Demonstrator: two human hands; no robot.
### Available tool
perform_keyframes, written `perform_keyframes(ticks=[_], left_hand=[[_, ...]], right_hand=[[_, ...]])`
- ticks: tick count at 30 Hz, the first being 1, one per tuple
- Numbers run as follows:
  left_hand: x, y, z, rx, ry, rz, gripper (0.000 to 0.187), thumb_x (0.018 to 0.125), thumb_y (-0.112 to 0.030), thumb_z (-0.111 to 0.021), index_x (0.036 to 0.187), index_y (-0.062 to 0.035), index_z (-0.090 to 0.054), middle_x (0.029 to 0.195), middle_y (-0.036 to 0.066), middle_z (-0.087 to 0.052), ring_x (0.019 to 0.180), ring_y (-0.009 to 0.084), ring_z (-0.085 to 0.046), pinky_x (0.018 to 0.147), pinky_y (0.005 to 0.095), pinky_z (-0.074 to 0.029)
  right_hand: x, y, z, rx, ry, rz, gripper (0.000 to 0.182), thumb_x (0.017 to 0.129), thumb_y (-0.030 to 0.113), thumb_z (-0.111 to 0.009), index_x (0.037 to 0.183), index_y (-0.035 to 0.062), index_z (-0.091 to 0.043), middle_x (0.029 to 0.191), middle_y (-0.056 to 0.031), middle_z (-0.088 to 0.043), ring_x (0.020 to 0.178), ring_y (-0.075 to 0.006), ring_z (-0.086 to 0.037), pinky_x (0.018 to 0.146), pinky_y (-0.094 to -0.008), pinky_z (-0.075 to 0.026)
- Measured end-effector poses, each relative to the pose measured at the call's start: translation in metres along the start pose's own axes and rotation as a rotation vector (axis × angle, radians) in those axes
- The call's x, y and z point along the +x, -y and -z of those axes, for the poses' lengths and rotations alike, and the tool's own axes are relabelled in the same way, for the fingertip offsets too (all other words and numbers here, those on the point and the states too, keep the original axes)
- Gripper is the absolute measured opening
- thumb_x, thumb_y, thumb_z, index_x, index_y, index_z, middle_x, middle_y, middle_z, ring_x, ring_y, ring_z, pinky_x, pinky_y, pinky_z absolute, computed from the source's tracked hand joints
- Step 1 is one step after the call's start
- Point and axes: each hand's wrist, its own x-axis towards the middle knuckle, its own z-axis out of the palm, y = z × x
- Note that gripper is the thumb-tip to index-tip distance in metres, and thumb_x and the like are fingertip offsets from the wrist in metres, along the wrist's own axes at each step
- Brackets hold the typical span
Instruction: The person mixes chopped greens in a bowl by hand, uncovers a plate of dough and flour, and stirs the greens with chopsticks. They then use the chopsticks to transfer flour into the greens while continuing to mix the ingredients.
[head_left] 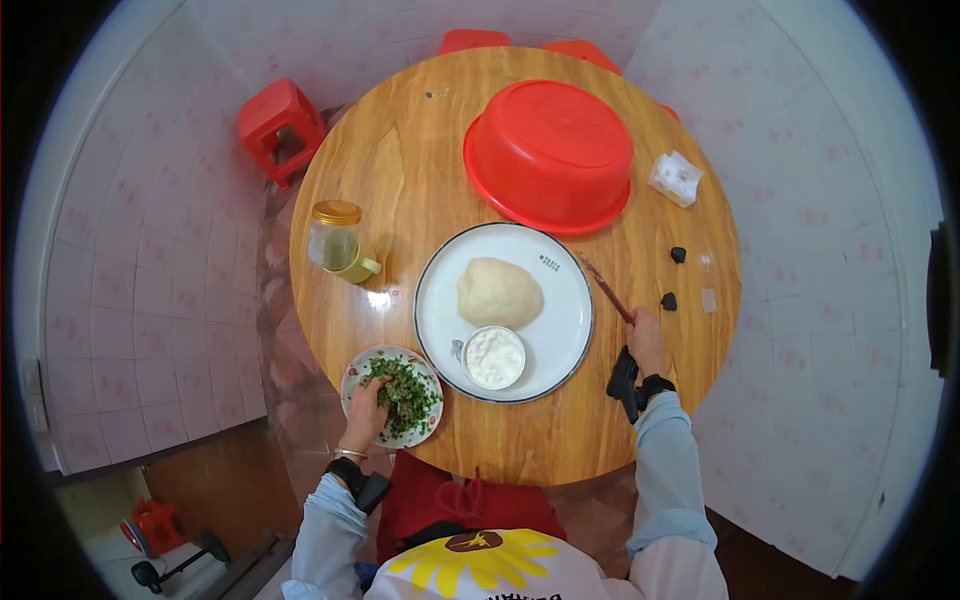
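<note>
On the round wooden table (400, 140), a white tray (440, 340) holds pale dough (500, 290) and a bowl (521, 372) of white, lumpy contents. Left of it, the fingers of the left hand (368, 408) reach into chopped greens (403, 400) on a patterned plate (430, 428); whether they pinch any, I cannot tell. The right hand (648, 340) is closed around a dark red stick (606, 288), whose long axis slants forward and leftward, its far end near the tray's right rim. Beyond sits an upturned red basin (550, 150); tiled walls (140, 300) surround the room.
</note>
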Motion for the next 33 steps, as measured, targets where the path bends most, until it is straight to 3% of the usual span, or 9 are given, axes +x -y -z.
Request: perform_keyframes(ticks=[10, 13, 16, 18, 22, 24, 25, 29, 33], left_hand=[[-0.009, -0.003, 0.008, -0.014, -0.006, 0.047, 0.046, 0.067, 0.005, -0.055, 0.111, -0.0083, -0.057, 0.104, 0.02, -0.057, 0.1, 0.0395, -0.049, 0.088, 0.0453, -0.04], [-0.012, -0.017, 0.02, -0.034, 0.047, 0.086, 0.055, 0.071, 0.0, -0.058, 0.124, -0.0107, -0.049, 0.111, 0.022, -0.056, 0.107, 0.0415, -0.048, 0.094, 0.0454, -0.039], [-0.018, -0.026, 0.03, -0.072, 0.148, 0.149, 0.069, 0.073, -0.011, -0.067, 0.136, -0.0139, -0.038, 0.12, 0.023, -0.052, 0.117, 0.043, -0.043, 0.1, 0.0459, -0.036], [-0.024, -0.029, 0.033, -0.085, 0.059, 0.066, 0.073, 0.073, -0.016, -0.07, 0.137, -0.0143, -0.036, 0.123, 0.023, -0.05, 0.117, 0.0437, -0.043, 0.1, 0.0472, -0.036], [-0.034, -0.021, 0.032, -0.009, -0.044, -0.028, 0.076, 0.073, -0.017, -0.071, 0.138, -0.0119, -0.034, 0.128, 0.024, -0.046, 0.119, 0.0432, -0.04, 0.101, 0.0473, -0.034], [-0.035, -0.019, 0.029, -0.007, -0.018, -0.026, 0.075, 0.073, -0.016, -0.071, 0.138, -0.0111, -0.034, 0.129, 0.024, -0.045, 0.12, 0.0428, -0.039, 0.101, 0.0469, -0.034], [-0.034, -0.018, 0.028, 0.006, 0.004, -0.007, 0.074, 0.073, -0.016, -0.071, 0.137, -0.0104, -0.034, 0.13, 0.024, -0.044, 0.121, 0.0424, -0.038, 0.102, 0.0466, -0.033], [-0.034, -0.008, 0.029, -0.05, 0.089, 0.06, 0.071, 0.074, -0.015, -0.07, 0.136, -0.0101, -0.037, 0.13, 0.024, -0.044, 0.121, 0.0421, -0.038, 0.101, 0.0465, -0.033], [-0.034, -0.001, 0.031, -0.035, 0.037, -0.069, 0.067, 0.074, -0.014, -0.069, 0.134, -0.0094, -0.039, 0.126, 0.025, -0.047, 0.118, 0.0424, -0.041, 0.1, 0.0464, -0.034]], right_hand=[[-0.035, -0.001, 0.001, 0.43, -0.023, 0.275, 0.033, 0.085, 0.0, -0.04, 0.113, 0.0015, -0.058, 0.101, -0.0182, -0.053, 0.095, -0.0331, -0.054, 0.086, -0.037, -0.042], [-0.037, 0.0, 0.007, 0.475, -0.075, 0.213, 0.029, 0.089, 0.003, -0.041, 0.111, 0.0022, -0.059, 0.092, -0.0129, -0.056, 0.088, -0.0277, -0.056, 0.082, -0.0334, -0.044], [-0.042, 0.008, 0.029, 0.728, 0.13, -0.18, 0.025, 0.092, 0.007, -0.041, 0.111, 0.0039, -0.058, 0.086, -0.0064, -0.057, 0.079, -0.0214, -0.058, 0.073, -0.0303, -0.047], [-0.055, 0.027, 0.056, 1.631, 0.224, -0.355, 0.023, 0.093, 0.008, -0.042, 0.112, 0.0072, -0.054, 0.085, -0.0012, -0.057, 0.073, -0.0157, -0.058, 0.065, -0.0279, -0.048], [-0.099, 0.09, 0.092, 1.95, 0.201, -0.238, 0.021, 0.094, 0.01, -0.042, 0.113, 0.0097, -0.051, 0.085, -0.0016, -0.058, 0.075, -0.0149, -0.059, 0.064, -0.0299, -0.05], [-0.123, 0.113, 0.103, 2.058, 0.152, -0.389, 0.021, 0.094, 0.012, -0.042, 0.113, 0.0103, -0.05, 0.084, -0.0028, -0.058, 0.076, -0.0157, -0.059, 0.067, -0.033, -0.052], [-0.131, 0.113, 0.1, 2.157, 0.265, -0.204, 0.023, 0.095, 0.016, -0.043, 0.115, 0.0101, -0.053, 0.095, -0.0072, -0.063, 0.091, -0.0194, -0.062, 0.074, -0.0362, -0.052], [-0.157, 0.136, 0.104, 2.123, 0.181, -0.241, 0.023, 0.094, 0.023, -0.047, 0.113, 0.0108, -0.049, 0.111, -0.0111, -0.06, 0.114, -0.0266, -0.055, 0.083, -0.0422, -0.051], [-0.166, 0.166, 0.124, 2.176, 0.149, -0.239, 0.028, 0.093, 0.03, -0.049, 0.113, 0.0102, -0.048, 0.119, -0.0142, -0.057, 0.117, -0.0277, -0.052, 0.086, -0.0442, -0.05]])
